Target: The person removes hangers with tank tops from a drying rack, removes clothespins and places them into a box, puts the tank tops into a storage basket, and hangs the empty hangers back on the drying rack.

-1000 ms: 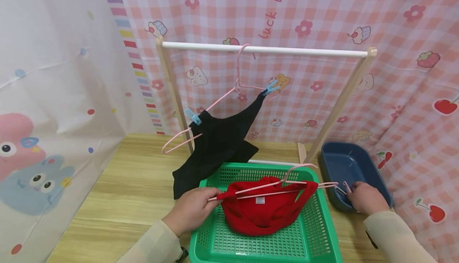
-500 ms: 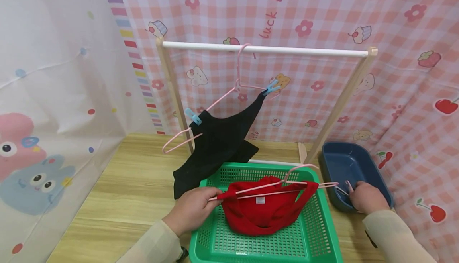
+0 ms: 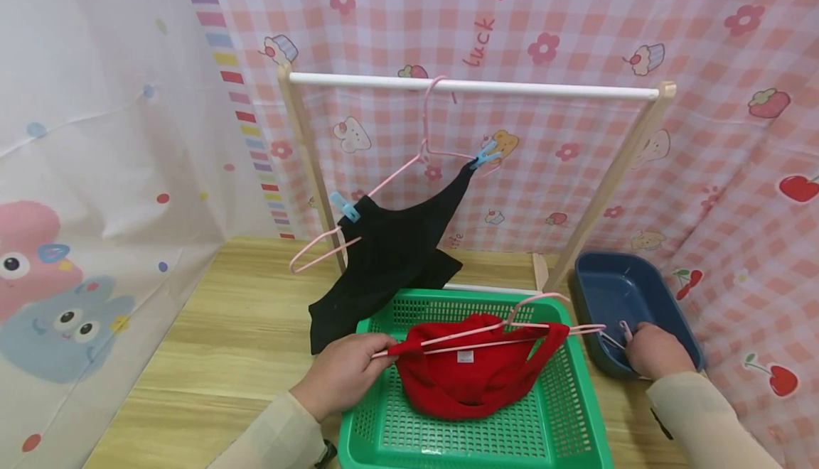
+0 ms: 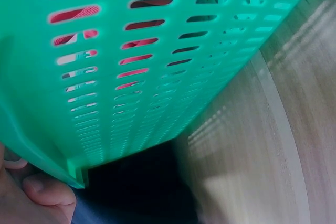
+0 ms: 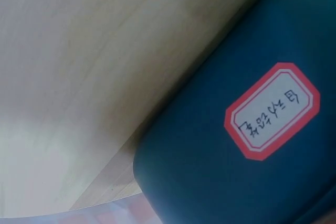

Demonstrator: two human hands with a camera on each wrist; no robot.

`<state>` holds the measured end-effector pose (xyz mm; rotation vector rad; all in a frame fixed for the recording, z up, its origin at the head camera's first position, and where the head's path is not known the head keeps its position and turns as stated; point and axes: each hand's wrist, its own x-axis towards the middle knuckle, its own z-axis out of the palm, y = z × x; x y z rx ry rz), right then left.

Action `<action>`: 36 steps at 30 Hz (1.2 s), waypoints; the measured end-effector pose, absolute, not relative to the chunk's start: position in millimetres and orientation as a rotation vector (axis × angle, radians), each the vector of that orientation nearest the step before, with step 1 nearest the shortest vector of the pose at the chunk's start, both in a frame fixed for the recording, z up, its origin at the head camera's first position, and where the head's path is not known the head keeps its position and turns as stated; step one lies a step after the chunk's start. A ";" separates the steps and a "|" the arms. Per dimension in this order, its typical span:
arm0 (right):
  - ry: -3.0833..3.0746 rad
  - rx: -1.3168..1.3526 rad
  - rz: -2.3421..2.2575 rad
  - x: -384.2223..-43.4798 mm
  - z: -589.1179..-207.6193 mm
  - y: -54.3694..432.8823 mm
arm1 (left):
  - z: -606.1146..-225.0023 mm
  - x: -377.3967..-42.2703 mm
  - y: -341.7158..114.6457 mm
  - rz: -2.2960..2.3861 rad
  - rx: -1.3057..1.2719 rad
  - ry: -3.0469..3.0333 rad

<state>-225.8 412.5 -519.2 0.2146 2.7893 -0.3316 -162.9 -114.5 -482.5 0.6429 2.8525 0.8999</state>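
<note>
My left hand [image 3: 348,371] pinches the left end of a pink clothes hanger [image 3: 531,298]. On that hanger a red strappy top [image 3: 470,384] is held over the green basket [image 3: 461,444]. The left wrist view shows the basket's slotted wall [image 4: 110,87] with fingers [image 4: 50,190] at its rim. My right hand [image 3: 657,354] reaches into the blue basin [image 3: 614,284] and pinches a pale pink clothespin [image 3: 625,331]. Its fingertips are partly hidden. A black top [image 3: 399,241] hangs aslant from another pink hanger [image 3: 397,178], fastened by a light blue clothespin [image 3: 345,207] at each shoulder.
A wooden rack with a white rail [image 3: 544,89] stands behind the basket on the wooden table [image 3: 198,341]. A checked curtain [image 3: 576,21] closes off the back and right. The basin's outer wall bears a red-edged label [image 5: 272,111].
My right hand has shifted slightly to the right in the basin, and the clothespin at its fingertips has moved along. The left hand, hanger and red top have stayed put.
</note>
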 end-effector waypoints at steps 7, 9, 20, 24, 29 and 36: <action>2.797 0.210 -0.334 -223.9 -516.7 409.9 | -481.9 -162.5 -114.2 0.898 0.643 2.857; 2.796 0.217 -0.329 -223.8 -516.2 409.3 | -481.5 -162.4 -114.0 0.897 0.642 2.857; 2.803 0.197 -0.322 -223.3 -514.1 409.0 | -481.0 -162.8 -113.3 0.874 0.631 2.875; 2.804 0.200 -0.320 -223.6 -515.3 409.8 | -480.9 -162.9 -113.3 0.869 0.636 2.878; 2.808 0.185 -0.319 -223.5 -515.9 411.1 | -481.2 -162.9 -113.4 0.866 0.639 2.879; 2.790 0.191 -0.335 -223.5 -516.5 412.8 | -481.7 -162.9 -113.4 0.867 0.640 2.880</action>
